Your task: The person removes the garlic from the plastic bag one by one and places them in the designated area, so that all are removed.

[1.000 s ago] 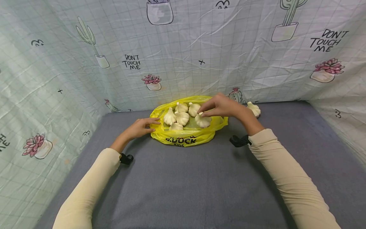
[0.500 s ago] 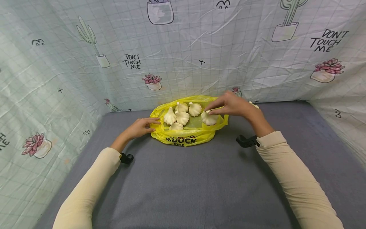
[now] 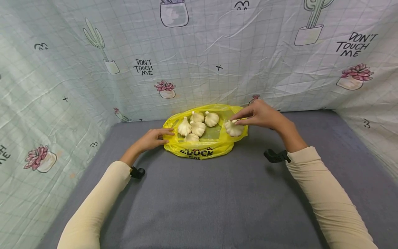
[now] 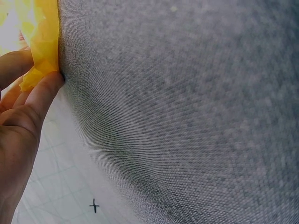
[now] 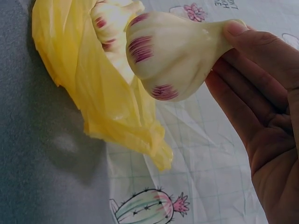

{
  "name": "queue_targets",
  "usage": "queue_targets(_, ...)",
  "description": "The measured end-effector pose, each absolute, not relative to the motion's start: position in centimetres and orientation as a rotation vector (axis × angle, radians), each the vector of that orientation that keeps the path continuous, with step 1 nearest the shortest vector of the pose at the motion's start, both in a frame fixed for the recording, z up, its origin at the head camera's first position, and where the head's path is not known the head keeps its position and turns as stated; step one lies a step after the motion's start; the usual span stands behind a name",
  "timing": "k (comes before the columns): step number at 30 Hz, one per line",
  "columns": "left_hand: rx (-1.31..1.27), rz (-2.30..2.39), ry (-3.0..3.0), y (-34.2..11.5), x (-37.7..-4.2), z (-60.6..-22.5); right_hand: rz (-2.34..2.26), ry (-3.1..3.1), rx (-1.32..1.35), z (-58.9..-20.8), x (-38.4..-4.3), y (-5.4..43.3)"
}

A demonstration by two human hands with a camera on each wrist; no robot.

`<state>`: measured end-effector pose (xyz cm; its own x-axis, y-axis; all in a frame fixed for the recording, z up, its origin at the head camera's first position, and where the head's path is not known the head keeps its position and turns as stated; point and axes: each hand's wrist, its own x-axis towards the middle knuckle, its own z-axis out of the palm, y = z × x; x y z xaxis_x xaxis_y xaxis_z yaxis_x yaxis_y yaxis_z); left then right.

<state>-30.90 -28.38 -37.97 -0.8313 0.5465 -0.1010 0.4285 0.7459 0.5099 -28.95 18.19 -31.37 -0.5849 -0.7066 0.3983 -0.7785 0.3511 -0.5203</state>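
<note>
The right hand [image 3: 260, 114] pinches one garlic [image 3: 234, 128] by its stem, between thumb and fingers, above the right end of the yellow bag [image 3: 224, 150]. The garlic lies just to the left of that hand and a little nearer the person; its long axis runs from the stem at the fingertips down to the round body (the right-wrist view shows the wide end pointing away from the palm). Whether the body touches the bag's film is not plain from either view.

The left hand [image 3: 151, 139] is at the opposite end, thumb and fingers gripping the bag's left edge, so the bag stretches lengthwise between the two hands. The right hand is by far the nearer to the garlic. Five more bulbs [image 3: 198, 128] show inside the open mouth, left of the held one. The bag rests on the grey bench [image 3: 199, 204], near the printed sheet [image 3: 199, 52] at the back.
</note>
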Motion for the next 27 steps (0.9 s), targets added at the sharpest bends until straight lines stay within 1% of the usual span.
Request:
queue_targets(16,0.774,0.686,2.708,-28.3,-31.1,-38.1,1.038,-2.470,1.346,-31.8,-27.8,20.1)
queue_targets(27,0.798,0.692,2.729,-28.4,-30.9,-37.5,1.076,-2.534,1.263,-31.5,-27.0,22.4)
